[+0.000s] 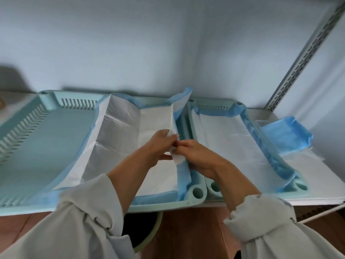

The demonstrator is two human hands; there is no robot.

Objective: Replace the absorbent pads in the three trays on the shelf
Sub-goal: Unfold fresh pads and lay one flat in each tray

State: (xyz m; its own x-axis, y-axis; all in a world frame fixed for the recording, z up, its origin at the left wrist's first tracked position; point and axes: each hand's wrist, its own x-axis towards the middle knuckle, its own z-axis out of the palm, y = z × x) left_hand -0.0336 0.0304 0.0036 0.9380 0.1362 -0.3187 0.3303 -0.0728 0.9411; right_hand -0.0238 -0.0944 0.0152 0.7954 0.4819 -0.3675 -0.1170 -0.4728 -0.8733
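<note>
Three pale green trays stand side by side on the shelf. The left tray (29, 131) is bare inside. A white pad with blue edges (119, 135) lies partly unfolded across the middle tray (196, 195), its left flap spilling over into the left tray. My left hand (158, 144) and my right hand (197, 156) meet at the pad's right edge and both pinch a folded white flap there. The right tray (298, 184) holds a spread pad (229, 139), its blue border draped over the rim.
A stack of folded blue pads (285, 135) lies on the white shelf (321, 176) right of the trays. A slotted metal upright (306, 53) rises at the right. Below the shelf's front edge is a green-rimmed bin (147, 236) on a brown floor.
</note>
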